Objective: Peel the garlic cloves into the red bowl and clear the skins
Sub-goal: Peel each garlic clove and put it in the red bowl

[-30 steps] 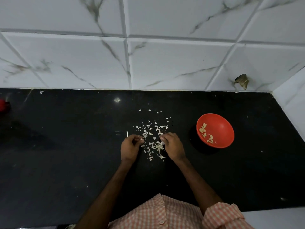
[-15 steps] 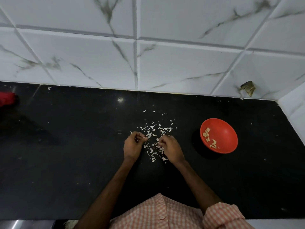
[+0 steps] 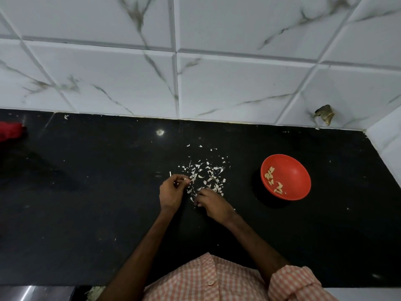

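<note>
A heap of white garlic skins (image 3: 206,172) lies scattered on the black counter (image 3: 86,213). My left hand (image 3: 172,191) sits at the heap's left edge, fingers curled, pinching a small pale skin piece at its fingertips. My right hand (image 3: 211,202) rests at the heap's near edge with fingers curled down onto the skins; a white bit shows at its fingertips. The red bowl (image 3: 290,168) stands to the right, apart from both hands, with several peeled garlic cloves (image 3: 273,179) inside.
A white marble-patterned tiled wall (image 3: 195,72) rises behind the counter, and a side wall closes the right end. A red object (image 3: 10,130) lies at the far left edge. A few stray skin bits (image 3: 66,116) lie near the back wall.
My right hand has drawn slightly left and toward me along the near edge of the skins. My left hand stays at the heap's left side. The bowl has not moved.
</note>
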### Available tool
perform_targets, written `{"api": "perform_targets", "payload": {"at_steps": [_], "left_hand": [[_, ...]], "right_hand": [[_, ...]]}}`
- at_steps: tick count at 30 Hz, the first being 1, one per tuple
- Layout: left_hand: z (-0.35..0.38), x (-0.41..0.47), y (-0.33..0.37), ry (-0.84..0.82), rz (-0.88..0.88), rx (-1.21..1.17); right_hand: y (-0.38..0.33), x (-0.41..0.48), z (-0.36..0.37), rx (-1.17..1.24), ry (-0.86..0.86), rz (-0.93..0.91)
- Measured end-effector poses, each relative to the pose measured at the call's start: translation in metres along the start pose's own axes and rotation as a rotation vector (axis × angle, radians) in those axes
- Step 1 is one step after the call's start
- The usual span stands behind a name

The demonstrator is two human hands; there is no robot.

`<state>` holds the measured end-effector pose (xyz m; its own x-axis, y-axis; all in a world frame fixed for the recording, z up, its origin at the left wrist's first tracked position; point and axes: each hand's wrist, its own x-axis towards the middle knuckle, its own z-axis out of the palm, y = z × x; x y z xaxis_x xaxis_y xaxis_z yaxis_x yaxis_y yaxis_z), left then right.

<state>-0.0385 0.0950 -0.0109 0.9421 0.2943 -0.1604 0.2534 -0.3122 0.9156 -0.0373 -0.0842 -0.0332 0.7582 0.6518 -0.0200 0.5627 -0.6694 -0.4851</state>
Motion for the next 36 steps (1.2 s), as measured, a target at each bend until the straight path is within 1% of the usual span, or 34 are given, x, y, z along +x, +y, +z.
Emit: {"api": "perform_targets", "payload": {"at_steps": [3, 7, 10, 13, 16, 17, 19, 24, 27, 29, 33, 36], "left_hand": [[-0.001, -0.002, 0.0, -0.013, 0.017, 0.002], [-0.001, -0.002, -0.002, -0.029, -0.002, -0.019], [0.0, -0.003, 0.0, -0.074, -0.003, -0.019], [0.001, -0.003, 0.001, -0.124, 0.028, 0.009], [0.001, -0.001, 0.004, -0.139, 0.061, 0.033], [0.002, -0.001, 0.007, -0.138, 0.067, 0.032], [0.003, -0.002, 0.011, -0.143, 0.086, 0.024], [0.002, 0.0, 0.01, -0.173, 0.161, 0.107], [0.003, -0.002, 0.01, -0.159, 0.194, 0.15], [0.003, -0.003, 0.011, -0.162, 0.213, 0.145], [0.004, -0.008, 0.009, -0.198, 0.191, 0.071], [0.005, -0.009, 0.009, -0.168, 0.148, 0.017]], "right_hand": [[0.004, 0.001, -0.006, -0.027, 0.068, 0.082], [0.004, 0.004, -0.009, 0.01, 0.169, 0.166], [0.003, 0.007, -0.011, 0.056, 0.208, 0.219], [-0.002, 0.013, -0.016, 0.181, 0.324, 0.313], [-0.009, 0.021, -0.026, 0.407, 0.416, 0.445], [-0.012, 0.023, -0.029, 0.479, 0.418, 0.478], [-0.018, 0.026, -0.034, 0.527, 0.399, 0.487], [-0.022, 0.025, -0.037, 0.376, 0.325, 0.387], [-0.02, 0.023, -0.032, 0.317, 0.311, 0.402], [-0.019, 0.022, -0.028, 0.324, 0.307, 0.424], [-0.019, 0.02, -0.028, 0.44, 0.273, 0.511], [-0.02, 0.019, -0.028, 0.66, 0.276, 0.596]]}}
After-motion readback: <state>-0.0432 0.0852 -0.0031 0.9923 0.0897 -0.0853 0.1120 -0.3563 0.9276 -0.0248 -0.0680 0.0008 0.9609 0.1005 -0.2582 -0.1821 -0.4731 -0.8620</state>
